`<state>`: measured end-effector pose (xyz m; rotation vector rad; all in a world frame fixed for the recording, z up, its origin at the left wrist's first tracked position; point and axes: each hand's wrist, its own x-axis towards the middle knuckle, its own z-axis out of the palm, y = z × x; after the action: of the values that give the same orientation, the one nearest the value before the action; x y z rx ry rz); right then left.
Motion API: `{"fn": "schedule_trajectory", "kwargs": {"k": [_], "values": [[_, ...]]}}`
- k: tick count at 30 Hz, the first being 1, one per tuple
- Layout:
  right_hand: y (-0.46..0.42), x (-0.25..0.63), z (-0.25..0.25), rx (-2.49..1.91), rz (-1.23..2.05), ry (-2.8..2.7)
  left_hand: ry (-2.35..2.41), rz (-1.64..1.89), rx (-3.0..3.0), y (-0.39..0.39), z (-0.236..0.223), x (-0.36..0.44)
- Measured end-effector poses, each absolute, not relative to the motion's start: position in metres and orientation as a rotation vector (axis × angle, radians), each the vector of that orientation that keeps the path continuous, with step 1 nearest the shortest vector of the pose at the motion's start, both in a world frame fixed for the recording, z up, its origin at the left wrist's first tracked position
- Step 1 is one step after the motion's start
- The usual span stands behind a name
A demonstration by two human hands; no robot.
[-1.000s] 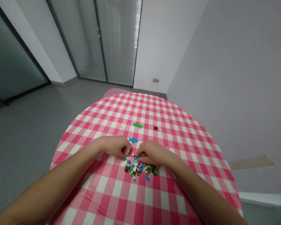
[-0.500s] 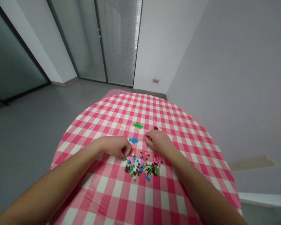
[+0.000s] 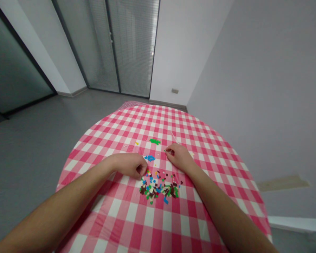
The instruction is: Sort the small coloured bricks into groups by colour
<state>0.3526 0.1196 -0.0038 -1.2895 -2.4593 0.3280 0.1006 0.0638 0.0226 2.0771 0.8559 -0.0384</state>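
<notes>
i watched the right hand — fingertips pressed together over the pink-and-white checked tablecloth, pinching what i couldn't tell — while the curled left hand sat just beside the heap of tiny multicoloured plastic bricks.

Pale grey walls, a smooth grey floor, tall glass doors with slatted blinds, a dark glass panel to the left, what may be a wall socket, a round table under a pink checked cloth, soft even light
</notes>
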Motion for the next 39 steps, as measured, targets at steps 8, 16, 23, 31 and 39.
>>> {"fn": "schedule_trajectory", "kwargs": {"k": [8, 16, 23, 31, 39], "values": [[0.121, 0.342, -0.008, -1.363, 0.230, -2.473, 0.863, -0.036, 2.060, 0.064, 0.023, 0.101], [0.119, 0.342, -0.008, -1.391, 0.213, -2.473, 0.853, -0.022, 2.066, 0.063, 0.023, 0.102], [0.116, 0.341, -0.007, -1.382, 0.177, -2.528, 0.839, -0.014, 2.059, 0.064, 0.022, 0.101], [0.116, 0.339, -0.007, -1.426, 0.146, -2.558, 0.846, -0.011, 2.078, 0.064, 0.021, 0.101], [0.115, 0.336, -0.004, -1.459, 0.084, -2.620, 0.863, -0.020, 2.064, 0.063, 0.023, 0.102]]}}
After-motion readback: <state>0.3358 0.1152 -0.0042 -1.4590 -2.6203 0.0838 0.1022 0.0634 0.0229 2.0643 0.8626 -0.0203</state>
